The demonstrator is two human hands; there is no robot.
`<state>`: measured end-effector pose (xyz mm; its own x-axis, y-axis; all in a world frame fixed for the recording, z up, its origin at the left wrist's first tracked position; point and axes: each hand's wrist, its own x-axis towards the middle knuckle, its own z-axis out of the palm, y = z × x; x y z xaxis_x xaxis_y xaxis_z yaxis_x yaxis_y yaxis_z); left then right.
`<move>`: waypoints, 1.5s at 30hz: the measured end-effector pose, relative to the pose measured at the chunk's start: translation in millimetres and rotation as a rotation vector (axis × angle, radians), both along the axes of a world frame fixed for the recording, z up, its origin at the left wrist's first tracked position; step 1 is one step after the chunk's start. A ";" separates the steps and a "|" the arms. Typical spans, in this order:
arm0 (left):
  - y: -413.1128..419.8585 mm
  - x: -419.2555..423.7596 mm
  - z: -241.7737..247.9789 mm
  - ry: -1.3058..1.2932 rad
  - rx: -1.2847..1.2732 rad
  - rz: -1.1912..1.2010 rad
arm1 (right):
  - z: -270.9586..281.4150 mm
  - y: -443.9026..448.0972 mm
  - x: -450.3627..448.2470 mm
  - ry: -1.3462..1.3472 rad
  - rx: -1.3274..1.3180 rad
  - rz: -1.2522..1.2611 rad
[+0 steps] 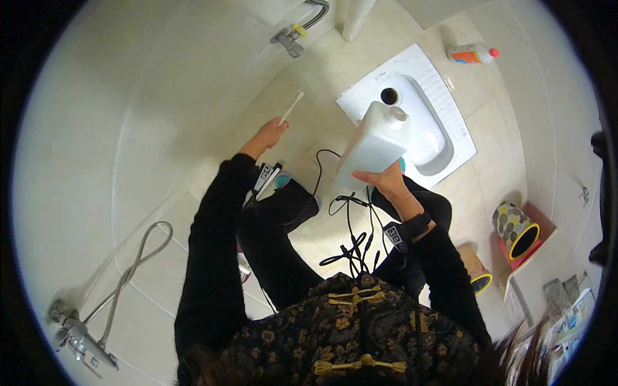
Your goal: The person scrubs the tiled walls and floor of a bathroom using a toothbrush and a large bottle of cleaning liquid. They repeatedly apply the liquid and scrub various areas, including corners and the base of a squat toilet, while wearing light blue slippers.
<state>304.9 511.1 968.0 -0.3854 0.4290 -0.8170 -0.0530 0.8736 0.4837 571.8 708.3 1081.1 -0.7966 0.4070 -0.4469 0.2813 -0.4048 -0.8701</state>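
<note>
My left hand [267, 134] is closed around the handle of a pale toothbrush [291, 107], its bristle head pointing away from me above the tiled floor. My right hand [387, 179] grips a large translucent white plastic jug [372, 144] low on its body. The jug leans away from me, its cap [397, 115] toward the white ceramic squat toilet [425, 120]. Part of the toilet basin is hidden behind the jug. Whether the jug touches the floor, I cannot tell.
A white bottle with a red cap [470, 53] lies beyond the toilet. Black cables [355, 253] hang between my legs. A wall valve [289, 41] is ahead, a shower mixer [82, 335] with hose at left. Dotted bin [512, 224] and another bin [473, 265] are at right.
</note>
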 end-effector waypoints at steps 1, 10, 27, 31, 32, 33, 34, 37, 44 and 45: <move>0.2 -9.5 -11.9 0.027 -0.061 -0.006 | -5.4 -0.9 -3.6 0.000 0.040 0.021; -2.6 -90.8 -118.3 0.151 0.103 0.079 | -67.3 12.7 -46.1 0.032 0.249 0.247; -29.8 -114.1 -228.0 0.802 -0.020 -0.082 | -96.5 20.2 -46.4 -0.093 0.488 0.230; -47.9 -113.6 -210.2 0.910 0.112 -0.304 | -95.3 23.0 -39.1 -0.128 0.505 0.237; -77.2 -108.5 -196.1 0.826 -0.018 -0.182 | -93.4 23.5 -38.8 -0.104 0.500 0.243; -105.4 -101.8 -181.9 0.699 -0.131 -0.066 | -92.6 24.4 -37.3 -0.113 0.449 0.200; -117.1 -100.2 -173.6 0.715 -0.099 -0.023 | -90.5 24.6 -35.6 -0.095 0.410 0.148; -105.6 -96.9 -173.7 0.655 -0.071 0.041 | -90.9 30.4 -33.0 -0.072 0.465 0.137; -60.3 -102.6 -218.5 0.821 0.109 -0.013 | -95.9 42.4 -31.0 -0.170 0.425 0.171; -98.5 -99.4 -209.4 0.837 0.039 -0.035 | -95.2 43.0 -31.0 -0.178 0.438 0.173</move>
